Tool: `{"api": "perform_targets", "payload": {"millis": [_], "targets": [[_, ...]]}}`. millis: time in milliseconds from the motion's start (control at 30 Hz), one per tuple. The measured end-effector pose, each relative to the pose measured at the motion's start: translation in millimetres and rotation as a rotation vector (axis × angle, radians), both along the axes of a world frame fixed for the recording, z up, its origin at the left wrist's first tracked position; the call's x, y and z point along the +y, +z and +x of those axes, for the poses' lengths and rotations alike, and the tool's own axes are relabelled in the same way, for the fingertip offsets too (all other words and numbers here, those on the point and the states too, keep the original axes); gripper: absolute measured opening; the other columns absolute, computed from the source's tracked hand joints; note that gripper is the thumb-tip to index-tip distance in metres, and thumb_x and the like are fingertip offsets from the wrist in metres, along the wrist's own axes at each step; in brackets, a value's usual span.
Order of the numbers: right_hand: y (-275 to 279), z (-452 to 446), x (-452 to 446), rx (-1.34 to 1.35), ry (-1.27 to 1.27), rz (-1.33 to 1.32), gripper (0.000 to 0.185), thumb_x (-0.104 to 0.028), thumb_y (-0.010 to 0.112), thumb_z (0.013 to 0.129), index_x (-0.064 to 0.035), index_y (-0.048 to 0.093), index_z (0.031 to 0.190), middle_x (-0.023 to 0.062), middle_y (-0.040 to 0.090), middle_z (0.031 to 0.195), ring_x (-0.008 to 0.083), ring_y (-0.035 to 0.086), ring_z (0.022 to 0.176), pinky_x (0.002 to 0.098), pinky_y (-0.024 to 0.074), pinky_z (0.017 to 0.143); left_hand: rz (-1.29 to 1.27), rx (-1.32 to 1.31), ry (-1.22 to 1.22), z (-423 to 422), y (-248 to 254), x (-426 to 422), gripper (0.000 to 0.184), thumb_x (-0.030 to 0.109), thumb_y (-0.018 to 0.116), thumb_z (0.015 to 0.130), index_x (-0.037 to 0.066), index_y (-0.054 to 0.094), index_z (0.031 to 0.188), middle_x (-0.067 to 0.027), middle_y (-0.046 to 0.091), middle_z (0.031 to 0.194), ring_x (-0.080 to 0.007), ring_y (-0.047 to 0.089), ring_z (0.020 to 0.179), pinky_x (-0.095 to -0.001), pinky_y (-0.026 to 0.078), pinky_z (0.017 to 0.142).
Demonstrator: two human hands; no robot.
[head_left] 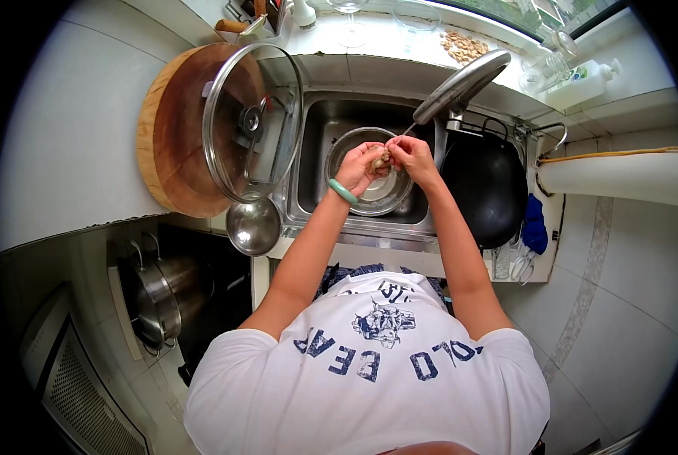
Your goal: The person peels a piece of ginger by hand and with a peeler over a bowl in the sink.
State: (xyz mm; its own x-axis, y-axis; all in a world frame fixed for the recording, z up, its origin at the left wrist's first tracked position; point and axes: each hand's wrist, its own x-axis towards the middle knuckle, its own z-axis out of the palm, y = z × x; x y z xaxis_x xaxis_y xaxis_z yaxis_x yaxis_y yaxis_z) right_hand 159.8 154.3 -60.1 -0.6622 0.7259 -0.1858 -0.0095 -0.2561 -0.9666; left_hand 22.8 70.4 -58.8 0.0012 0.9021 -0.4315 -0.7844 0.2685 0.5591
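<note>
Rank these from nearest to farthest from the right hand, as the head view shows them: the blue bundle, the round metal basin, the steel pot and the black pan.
1. Round metal basin: in the sink, below the right hand.
2. Black pan: just right of the sink.
3. Blue bundle: beyond the pan, right.
4. Steel pot: far left.

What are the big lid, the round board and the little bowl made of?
The lid looks like clear glass with a shiny metal rim: you see things through it. The board looks like smooth wood, brown on top, with a paler edge. The bowl looks like polished metal, maybe steel, because it gleams.
</note>
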Motion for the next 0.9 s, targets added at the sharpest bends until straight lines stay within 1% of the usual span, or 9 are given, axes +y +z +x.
{"api": "perform_targets", "payload": {"millis": [33, 100, 233, 333, 433, 633, 733, 800, 900], "targets": [[-1, 0, 0, 0.081, -0.003, -0.065, 0.011, -0.008, 0.057, 0.083, -0.0001, 0.061, 0.088, -0.0006, 0.056, 0.068, 0.0044, 0.05, 0.057, 0.0182, 0.039, 0.05, 0.0, 0.001, 0.001, -2, -1, 0, 0.017, 0.011, 0.053, 0.087, 0.002, 0.052, 0.101, -0.0055, 0.059, 0.085, -0.0117, 0.056, 0.072, -0.0239, 0.047, 0.062], [2, 3, 1, 0.086, 0.037, -0.032, 0.013, -0.007, 0.057, 0.083, 0.0002, 0.061, 0.093, -0.0001, 0.057, 0.071, 0.005, 0.052, 0.063, 0.0182, 0.041, 0.055, 0.087, -0.342, -0.058, -5, -4, 1, 0.017, 0.013, 0.045, 0.091, 0.002, 0.049, 0.103, -0.0056, 0.054, 0.084, -0.0123, 0.049, 0.07, -0.0244, 0.042, 0.061], [18, 1, -6, 0.106, 0.063, 0.017, 0.022, -0.004, 0.058, 0.082, 0.0009, 0.06, 0.104, 0.0019, 0.06, 0.079, 0.0076, 0.057, 0.077, 0.0198, 0.0454, 0.069, -0.006, -0.398, -0.053, -6, -4, 3, 0.02, 0.018, 0.04, 0.094, 0.001, 0.049, 0.102, -0.0051, 0.051, 0.082, -0.0113, 0.042, 0.065, -0.0233, 0.038, 0.058], [10, 0, -6, 0.101, 0.06, 0.13, 0.025, -0.003, 0.06, 0.081, 0.0012, 0.06, 0.105, 0.0023, 0.061, 0.082, 0.009, 0.058, 0.079, 0.0209, 0.0464, 0.072, -0.019, -0.507, -0.096, -7, -9, 3, 0.027, 0.026, 0.036, 0.095, 0.002, 0.048, 0.099, -0.0044, 0.051, 0.08, -0.0103, 0.038, 0.06, -0.0224, 0.034, 0.056], [8, 1, -7, 0.107, 0.073, 0.075, 0.019, -0.003, 0.062, 0.08, 0.0015, 0.062, 0.098, 0.0018, 0.061, 0.082, 0.0085, 0.058, 0.076, 0.0207, 0.0467, 0.069, 0.069, -0.491, -0.17, -10, -16, 3, 0.033, 0.032, 0.032, 0.096, 0.003, 0.047, 0.096, -0.0036, 0.05, 0.079, -0.0095, 0.033, 0.056, -0.0218, 0.031, 0.054], [-1, 2, -8, -0.001, -0.039, 0.086, 0.008, -0.003, 0.061, 0.08, 0.0016, 0.062, 0.086, 0.002, 0.062, 0.08, 0.007, 0.057, 0.07, 0.0195, 0.0464, 0.063, 0.008, -0.357, -0.197, -10, 3, 3, 0.038, 0.039, 0.036, 0.094, 0.004, 0.049, 0.093, -0.0024, 0.051, 0.079, -0.0093, 0.036, 0.056, -0.0224, 0.034, 0.053], [-7, 5, -7, 0.006, -0.135, 0.051, 0.01, -0.003, 0.06, 0.081, 0.0017, 0.062, 0.089, 0.0027, 0.063, 0.081, 0.0066, 0.057, 0.069, 0.0191, 0.046, 0.061, -0.059, -0.184, -0.175, -8, 14, 1, 0.028, 0.033, 0.046, 0.092, 0.005, 0.052, 0.092, -0.0017, 0.053, 0.081, -0.0091, 0.044, 0.061, -0.0217, 0.041, 0.057], [-6, 4, -6, 0.018, -0.152, 0.063, 0.011, -0.003, 0.06, 0.081, 0.0023, 0.062, 0.091, 0.0029, 0.063, 0.081, 0.007, 0.057, 0.069, 0.0189, 0.046, 0.06, -0.051, 0.194, -0.121, -6, 8, -1, 0.015, 0.018, 0.055, 0.088, 0.005, 0.053, 0.095, -0.0019, 0.056, 0.083, -0.01, 0.053, 0.07, -0.0219, 0.046, 0.066], [3, -3, -10, 0.118, -0.28, -0.013, 0.012, -0.006, 0.06, 0.082, 0.0028, 0.062, 0.09, 0.0035, 0.063, 0.079, 0.0077, 0.057, 0.067, 0.0184, 0.0457, 0.058, -0.021, 0.295, 0.021, 1, 7, 0, 0.015, 0.009, 0.059, 0.083, 0.004, 0.053, 0.096, -0.0032, 0.058, 0.086, -0.0106, 0.056, 0.075, -0.0226, 0.048, 0.071]]}}
